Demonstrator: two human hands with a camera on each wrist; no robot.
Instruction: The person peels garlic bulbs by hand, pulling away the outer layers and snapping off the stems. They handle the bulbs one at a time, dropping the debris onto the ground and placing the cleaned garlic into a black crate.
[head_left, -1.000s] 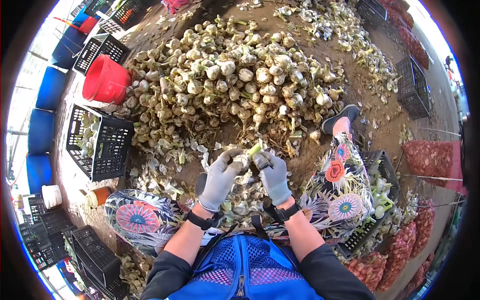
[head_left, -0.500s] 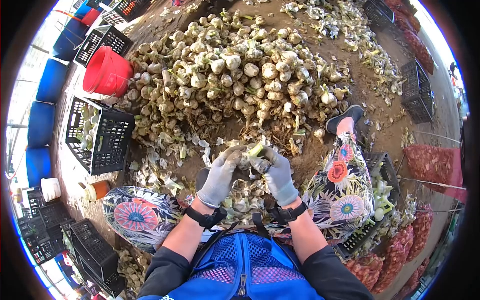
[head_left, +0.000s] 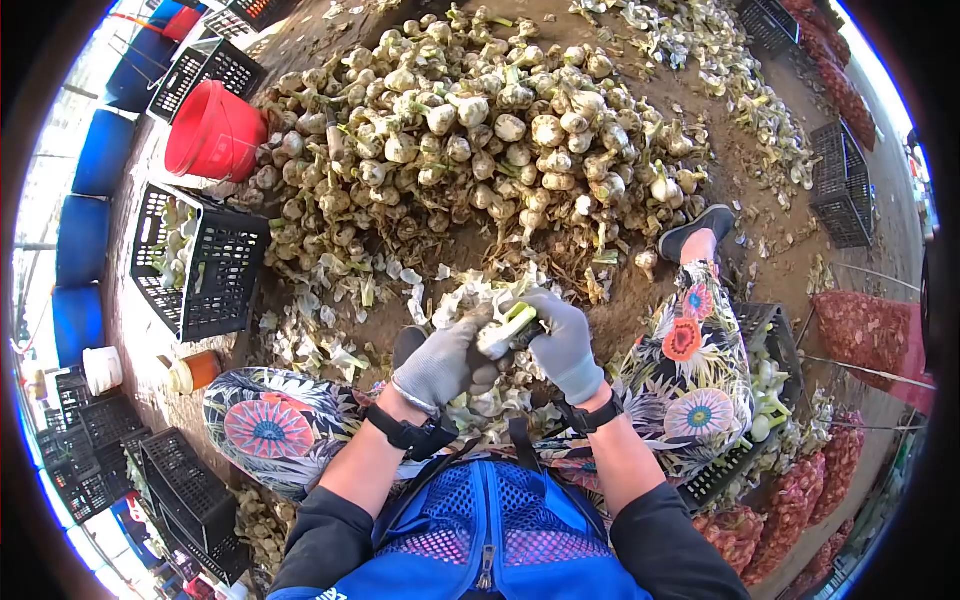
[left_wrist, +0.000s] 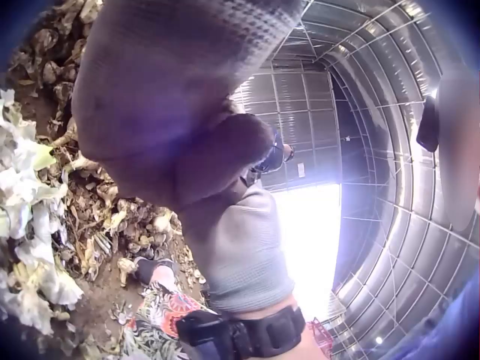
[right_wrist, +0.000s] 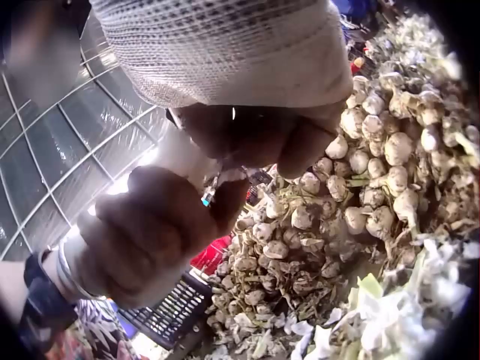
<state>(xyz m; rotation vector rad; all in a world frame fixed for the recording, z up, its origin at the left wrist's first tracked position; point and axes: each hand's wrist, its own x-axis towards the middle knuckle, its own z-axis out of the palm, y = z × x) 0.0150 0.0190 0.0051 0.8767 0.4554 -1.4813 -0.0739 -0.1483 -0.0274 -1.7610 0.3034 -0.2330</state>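
Held between both hands in the head view is a garlic bulb (head_left: 494, 342), its white side showing and its cut green stem (head_left: 517, 318) slanting up to the right. My gloved left hand (head_left: 440, 362) grips the bulb from the left, fingers curled beneath it. The gloved right hand (head_left: 565, 348) has its fingers bent round the stem side. In the right wrist view, the left hand (right_wrist: 142, 236) is curled close below the right hand (right_wrist: 225, 56), with the pale bulb (right_wrist: 182, 155) between them. Loose garlic skins (head_left: 485, 405) lie under the hands.
A big heap of garlic bulbs (head_left: 480, 140) lies ahead. On the left stand a red bucket (head_left: 215, 135) and a black crate (head_left: 220, 270) with garlic. Another crate (head_left: 770, 350) sits beside the right leg, near red mesh sacks (head_left: 865, 335).
The garlic bulb has been turned and now shows more of its white side and stem. The left hand has rolled over and shifted slightly right; the right hand moved slightly right.
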